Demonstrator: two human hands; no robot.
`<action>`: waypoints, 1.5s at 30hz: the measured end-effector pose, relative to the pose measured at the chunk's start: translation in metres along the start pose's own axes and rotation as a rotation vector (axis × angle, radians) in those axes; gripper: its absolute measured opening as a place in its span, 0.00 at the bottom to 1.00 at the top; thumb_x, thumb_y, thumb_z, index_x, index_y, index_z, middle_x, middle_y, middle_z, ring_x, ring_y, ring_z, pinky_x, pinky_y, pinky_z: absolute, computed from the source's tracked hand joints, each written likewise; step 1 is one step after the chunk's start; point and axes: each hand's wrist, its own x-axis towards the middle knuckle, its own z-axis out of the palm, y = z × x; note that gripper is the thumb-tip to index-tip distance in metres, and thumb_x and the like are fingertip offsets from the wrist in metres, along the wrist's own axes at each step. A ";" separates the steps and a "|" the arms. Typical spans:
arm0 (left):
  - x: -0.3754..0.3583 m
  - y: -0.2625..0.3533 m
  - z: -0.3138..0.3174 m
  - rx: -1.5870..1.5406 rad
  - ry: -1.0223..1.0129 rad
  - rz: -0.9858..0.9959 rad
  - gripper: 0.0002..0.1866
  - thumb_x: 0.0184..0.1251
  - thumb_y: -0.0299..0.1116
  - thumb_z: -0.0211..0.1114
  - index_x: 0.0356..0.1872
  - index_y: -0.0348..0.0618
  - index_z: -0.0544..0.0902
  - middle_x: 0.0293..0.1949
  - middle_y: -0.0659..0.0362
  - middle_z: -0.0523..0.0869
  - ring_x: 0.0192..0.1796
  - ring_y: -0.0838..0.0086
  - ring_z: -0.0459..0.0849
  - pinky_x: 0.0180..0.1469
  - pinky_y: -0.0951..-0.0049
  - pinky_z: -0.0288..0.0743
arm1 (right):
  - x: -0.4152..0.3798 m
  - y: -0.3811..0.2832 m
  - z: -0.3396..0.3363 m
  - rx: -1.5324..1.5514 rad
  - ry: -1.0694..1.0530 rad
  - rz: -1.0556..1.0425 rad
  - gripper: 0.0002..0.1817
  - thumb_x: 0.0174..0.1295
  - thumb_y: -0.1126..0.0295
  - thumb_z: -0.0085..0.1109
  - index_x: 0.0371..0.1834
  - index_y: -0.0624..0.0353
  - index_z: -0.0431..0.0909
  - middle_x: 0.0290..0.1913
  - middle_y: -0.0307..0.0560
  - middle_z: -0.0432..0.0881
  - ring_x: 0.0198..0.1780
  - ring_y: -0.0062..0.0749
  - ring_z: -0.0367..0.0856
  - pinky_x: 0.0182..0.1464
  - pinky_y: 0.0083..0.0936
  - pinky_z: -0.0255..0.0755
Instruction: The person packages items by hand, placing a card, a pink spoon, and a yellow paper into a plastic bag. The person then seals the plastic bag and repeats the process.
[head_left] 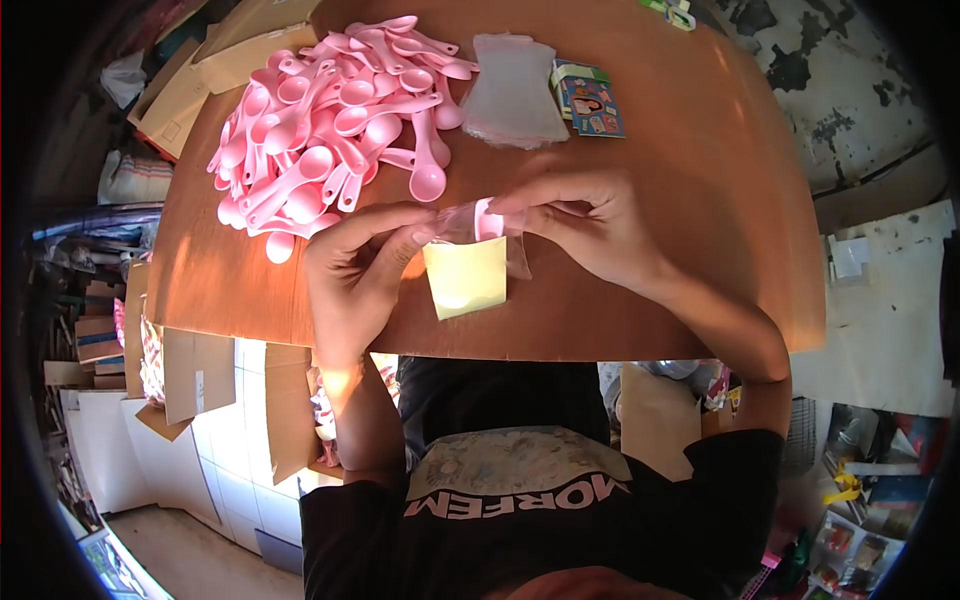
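Note:
Between my two hands, near the table's front edge, is a clear plastic bag [518,258] with a pale yellow card [467,278] at it. My left hand [368,262] pinches the bag's left side, thumb and forefinger together. My right hand [585,225] has its fingertips closed at the bag's upper right, against a pink spoon [488,220] whose upper part shows there. Most of that spoon is hidden behind the card and fingers. Whether the card is inside the bag or in front of it, I cannot tell.
A large heap of pink spoons [330,130] covers the back left of the wooden table [700,200]. Behind my hands lie a stack of clear bags [515,90] and a pile of printed cards [594,103]. Open cardboard boxes [200,375] stand beyond the table's left and front edges.

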 end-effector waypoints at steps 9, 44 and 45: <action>0.005 -0.006 -0.003 0.006 -0.063 0.130 0.07 0.61 0.15 0.61 0.38 0.32 0.85 0.35 0.56 0.87 0.38 0.78 0.83 0.42 0.80 0.75 | 0.005 0.000 -0.012 -0.275 -0.127 -0.169 0.11 0.58 0.85 0.58 0.41 0.62 0.85 0.40 0.47 0.83 0.38 0.28 0.81 0.37 0.20 0.72; -0.132 -0.100 -0.155 0.386 -0.477 -0.753 0.18 0.48 0.24 0.75 0.41 0.35 0.80 0.28 0.57 0.85 0.28 0.76 0.83 0.32 0.77 0.73 | -0.022 0.049 -0.216 -1.229 0.308 0.350 0.06 0.55 0.73 0.64 0.36 0.61 0.84 0.30 0.46 0.85 0.29 0.28 0.82 0.34 0.25 0.75; -0.140 -0.121 -0.168 0.510 -0.444 -0.834 0.17 0.47 0.25 0.75 0.39 0.35 0.81 0.26 0.58 0.83 0.30 0.74 0.83 0.35 0.73 0.74 | -0.023 0.052 -0.222 -1.251 0.275 0.423 0.06 0.55 0.72 0.64 0.35 0.61 0.84 0.29 0.47 0.85 0.29 0.31 0.83 0.35 0.28 0.75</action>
